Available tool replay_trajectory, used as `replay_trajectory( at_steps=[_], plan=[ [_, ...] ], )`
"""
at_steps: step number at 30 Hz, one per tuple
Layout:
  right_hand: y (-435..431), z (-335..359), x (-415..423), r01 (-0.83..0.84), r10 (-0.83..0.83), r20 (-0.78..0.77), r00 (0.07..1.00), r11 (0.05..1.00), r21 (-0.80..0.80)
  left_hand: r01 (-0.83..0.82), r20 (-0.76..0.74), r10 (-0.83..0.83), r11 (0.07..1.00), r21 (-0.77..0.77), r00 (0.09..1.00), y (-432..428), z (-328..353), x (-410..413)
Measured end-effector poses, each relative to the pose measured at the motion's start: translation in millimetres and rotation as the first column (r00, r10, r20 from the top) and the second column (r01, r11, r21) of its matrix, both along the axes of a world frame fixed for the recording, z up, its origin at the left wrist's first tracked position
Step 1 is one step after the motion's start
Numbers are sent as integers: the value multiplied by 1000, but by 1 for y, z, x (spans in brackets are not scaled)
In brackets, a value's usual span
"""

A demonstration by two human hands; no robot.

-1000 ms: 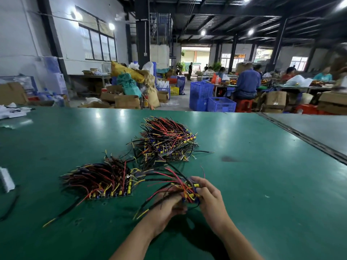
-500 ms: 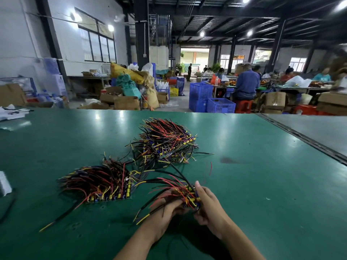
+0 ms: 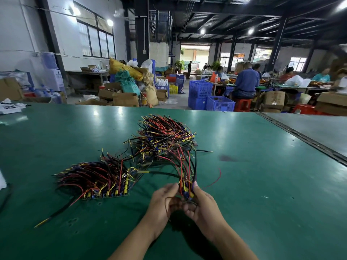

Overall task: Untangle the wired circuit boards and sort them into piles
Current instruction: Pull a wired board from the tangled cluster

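Both hands hold one wired circuit board (image 3: 185, 192) upright above the green table (image 3: 262, 184). My left hand (image 3: 161, 203) grips its left side and my right hand (image 3: 202, 205) grips its right side. Its red and black wires (image 3: 185, 166) rise away from me towards a tangled heap of boards (image 3: 165, 137) at the table's middle. A second pile of boards (image 3: 97, 181), with wires fanned out leftwards, lies to the left of my hands.
Papers (image 3: 11, 107) lie at the table's far left edge. A seam (image 3: 304, 136) separates a grey table on the right. Beyond the table stand blue crates (image 3: 210, 98), cardboard boxes (image 3: 124, 98) and seated people (image 3: 246, 81).
The held board has been turned and lifted, so its wires now stand up and point away from me instead of trailing left. Both hands shifted slightly right.
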State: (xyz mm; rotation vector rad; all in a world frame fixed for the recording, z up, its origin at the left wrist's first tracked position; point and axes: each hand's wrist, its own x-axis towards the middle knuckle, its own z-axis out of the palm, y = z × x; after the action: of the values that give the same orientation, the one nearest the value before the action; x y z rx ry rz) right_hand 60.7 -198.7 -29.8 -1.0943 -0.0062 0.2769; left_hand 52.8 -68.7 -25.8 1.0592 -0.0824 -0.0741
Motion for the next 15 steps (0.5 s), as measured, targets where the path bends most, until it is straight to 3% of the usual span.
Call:
replay_trajectory(
  at_steps=[6,8,12,15],
  plan=[
    [-10,8,-3,-118,131,81,988,982,-149,-48,17,48,999,3,999,6,1,-1],
    [-12,10,-2,-114,126,81,989,984,-137,-58,12,57,995,80,998,6,1,-1],
    [-6,10,-7,-12,44,113,993,964,-267,-66,98,36,945,322,995,7,-1,-5],
    [-1,6,-10,71,-35,136,990,960,-272,-71,156,7,909,410,988,7,-4,-8]
  ],
)
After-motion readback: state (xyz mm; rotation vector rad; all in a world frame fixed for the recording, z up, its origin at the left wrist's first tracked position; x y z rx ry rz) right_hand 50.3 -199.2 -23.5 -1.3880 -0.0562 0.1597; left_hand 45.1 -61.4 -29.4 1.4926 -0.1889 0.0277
